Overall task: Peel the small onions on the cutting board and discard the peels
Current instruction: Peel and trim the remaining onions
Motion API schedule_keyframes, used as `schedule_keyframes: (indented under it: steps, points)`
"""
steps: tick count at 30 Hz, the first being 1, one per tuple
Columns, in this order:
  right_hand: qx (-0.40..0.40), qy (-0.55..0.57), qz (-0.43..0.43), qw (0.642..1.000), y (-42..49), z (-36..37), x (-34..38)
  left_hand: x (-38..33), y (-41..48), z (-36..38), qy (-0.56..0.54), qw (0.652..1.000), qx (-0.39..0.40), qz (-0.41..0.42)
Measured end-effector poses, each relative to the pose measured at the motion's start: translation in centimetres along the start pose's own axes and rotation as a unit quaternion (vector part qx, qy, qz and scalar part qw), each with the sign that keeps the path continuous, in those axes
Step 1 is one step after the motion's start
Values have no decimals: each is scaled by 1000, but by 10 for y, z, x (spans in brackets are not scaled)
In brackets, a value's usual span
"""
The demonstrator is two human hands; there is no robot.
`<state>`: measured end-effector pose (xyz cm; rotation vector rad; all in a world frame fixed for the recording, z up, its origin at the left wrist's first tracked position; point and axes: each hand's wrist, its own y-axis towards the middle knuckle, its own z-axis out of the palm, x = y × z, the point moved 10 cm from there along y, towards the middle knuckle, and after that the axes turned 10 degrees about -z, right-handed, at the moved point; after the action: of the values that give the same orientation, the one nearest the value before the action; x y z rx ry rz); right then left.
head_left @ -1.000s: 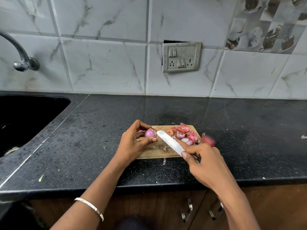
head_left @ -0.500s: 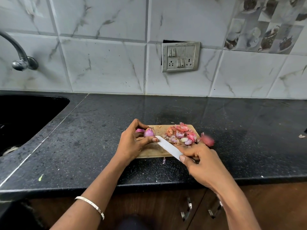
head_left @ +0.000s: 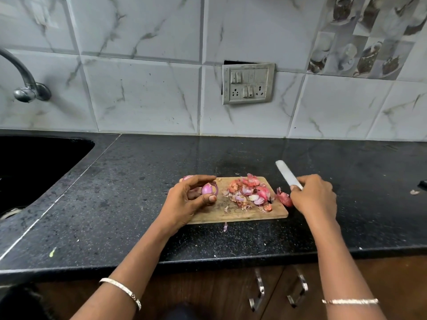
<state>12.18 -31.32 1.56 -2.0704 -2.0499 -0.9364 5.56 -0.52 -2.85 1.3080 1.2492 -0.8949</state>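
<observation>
Fingers [head_left: 209, 198] of left hand [head_left: 184, 200] pinch part-peeled small onion [head_left: 207, 188] over left end of cutting board [head_left: 231, 215], tip pointing away. Right hand [head_left: 314, 196] clenched on knife [head_left: 287, 173], off board's right edge.

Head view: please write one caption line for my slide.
Left hand pinches a small onion over the wooden cutting board, peels piled on it; right hand holds a knife beside it.

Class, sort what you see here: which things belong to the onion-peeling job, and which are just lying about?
Job: small onion, held by the left hand; knife, held by the right hand; cutting board; peel pile.
Lying about: tap; sink; switch panel; green scrap on the counter.
</observation>
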Motion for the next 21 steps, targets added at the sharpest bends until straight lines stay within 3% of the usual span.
schedule_keyframes:
  steps: [6, 12, 14, 16, 18, 21]
  points:
    - [39, -19, 27, 999, 13, 34, -15, 5, 1, 0, -2, 1000, 7, -22]
    - [77, -29, -21, 996, 22, 45, -6, 7, 1, 6, -16, 999, 24, -35]
    - [42, -65, -36, 996, 21, 37, 1, 6, 3, 6, -3, 999, 21, -29]
    - [-56, -86, -81, 991, 17, 18, 17, 3, 6, 6, 8, 1000, 13, -18]
    - [-129, 5, -169, 977, 4, 3, 48, -4, 11, 6, 32, 999, 1, -4]
    - [-44, 260, -262, 928, -19, 16, 100, -14, 22, 15, 26, 1000, -1, 7]
